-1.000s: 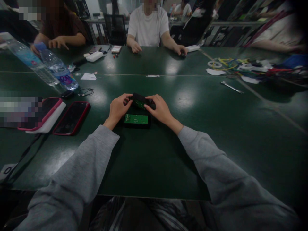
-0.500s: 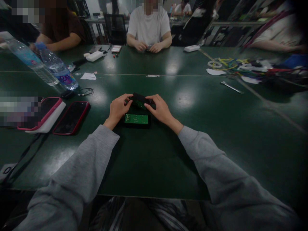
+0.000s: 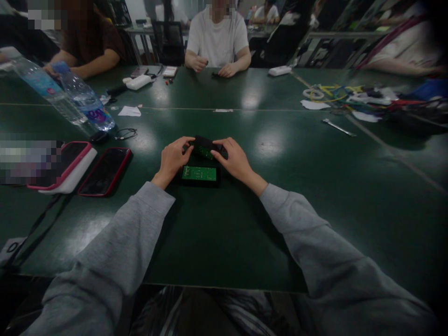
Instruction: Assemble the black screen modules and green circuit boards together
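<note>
Head view: hands [image 3: 173, 158] unmoved on black part [image 3: 206, 145].

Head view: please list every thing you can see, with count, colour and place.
black part with green board: 1, held between both hands, table centre
black case with green board: 1, flat on table, just nearer the wearer than the held part
phones: 2, red and pink cases, left
water bottles: 2, clear, far left
metal tool: 1, silver, right
cables: a heap, mixed colours, far right
table: 1, dark green
co-workers: at least 2, far side
left hand: on the held part
right hand: on the held part
</note>
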Demonstrator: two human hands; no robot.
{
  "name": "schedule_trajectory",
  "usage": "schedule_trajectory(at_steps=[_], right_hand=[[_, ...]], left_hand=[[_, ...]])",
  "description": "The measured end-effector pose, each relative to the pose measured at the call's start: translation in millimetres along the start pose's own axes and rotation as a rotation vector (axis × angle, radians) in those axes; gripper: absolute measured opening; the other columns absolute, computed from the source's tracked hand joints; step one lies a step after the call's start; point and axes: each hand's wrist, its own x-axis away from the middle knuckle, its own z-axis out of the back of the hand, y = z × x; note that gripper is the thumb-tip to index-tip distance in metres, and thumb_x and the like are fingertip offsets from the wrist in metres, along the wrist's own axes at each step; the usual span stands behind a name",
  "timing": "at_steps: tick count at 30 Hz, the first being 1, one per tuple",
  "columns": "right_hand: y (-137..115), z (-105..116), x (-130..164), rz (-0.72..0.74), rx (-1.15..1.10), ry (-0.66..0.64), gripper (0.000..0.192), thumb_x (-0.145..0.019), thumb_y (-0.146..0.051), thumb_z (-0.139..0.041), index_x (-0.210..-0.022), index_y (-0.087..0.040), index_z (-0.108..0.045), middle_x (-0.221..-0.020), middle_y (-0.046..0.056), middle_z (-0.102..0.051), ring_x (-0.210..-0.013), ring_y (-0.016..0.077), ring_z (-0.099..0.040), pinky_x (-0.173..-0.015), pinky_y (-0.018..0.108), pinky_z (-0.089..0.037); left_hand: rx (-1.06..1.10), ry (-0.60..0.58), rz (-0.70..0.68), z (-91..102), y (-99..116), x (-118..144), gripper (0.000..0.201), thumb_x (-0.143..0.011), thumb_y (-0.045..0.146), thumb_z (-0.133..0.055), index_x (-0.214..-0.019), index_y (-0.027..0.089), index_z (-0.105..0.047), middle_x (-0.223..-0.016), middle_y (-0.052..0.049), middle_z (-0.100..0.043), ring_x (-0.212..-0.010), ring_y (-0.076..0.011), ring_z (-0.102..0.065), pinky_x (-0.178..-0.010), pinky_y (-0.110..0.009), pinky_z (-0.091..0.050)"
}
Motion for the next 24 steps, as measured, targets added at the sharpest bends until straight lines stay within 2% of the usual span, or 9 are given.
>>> schedule_trajectory(at_steps=[5, 11, 19, 24], right_hand=[[-1.4, 1.0, 0.2, -0.005, 0.033, 0.006, 0.036, -0.100, -0.051, -0.054, -0.125, -0.026, -0.061, -0.111, 0.010, -0.061, -0.106, 0.0299, -0.058, -0.093, 0.048, -0.049], [1.5, 0.0, -0.9, -0.020, -0.034, 0.011, 0.041, -0.099, -0.059, -0.053, -0.122, -0.026, -0.061, -0.110, 0.009, -0.061, -0.103, 0.0279, -0.059, -0.090, 0.045, -0.051], [0.8, 0.3, 0.1, -0.003, -0.001, 0.018, 0.037, -0.099, -0.054, -0.055, -0.122, -0.025, -0.061, -0.109, 0.009, -0.060, -0.104, 0.0287, -0.059, -0.090, 0.046, -0.050], [-0.7, 2.2, -1.4, -0.048, -0.069, 0.038, 0.038, -0.098, -0.057, -0.056, -0.119, -0.025, -0.062, -0.108, 0.008, -0.061, -0.101, 0.0275, -0.059, -0.084, 0.043, -0.051]], left_hand=[[-0.015, -0.004, -0.016, 0.3, -0.1, 0.2, 0.031, -0.092, 0.028, -0.060, -0.121, 0.027, -0.067, -0.097, -0.001, -0.076, -0.069, -0.0141, -0.065, -0.064, -0.027, -0.047], [-0.023, -0.011, -0.002, 0.7, 0.4, 0.3, 0.031, -0.093, 0.028, -0.060, -0.123, 0.028, -0.067, -0.098, -0.002, -0.075, -0.070, -0.0147, -0.065, -0.066, -0.028, -0.049], [-0.035, -0.026, -0.012, 1.2, 1.5, 0.7, 0.031, -0.093, 0.028, -0.059, -0.123, 0.027, -0.067, -0.101, -0.002, -0.075, -0.072, -0.0148, -0.065, -0.067, -0.028, -0.049], [-0.042, -0.017, -0.019, 1.1, 1.9, 0.7, 0.031, -0.093, 0.028, -0.059, -0.124, 0.028, -0.066, -0.100, -0.002, -0.076, -0.071, -0.0149, -0.065, -0.065, -0.028, -0.048]])
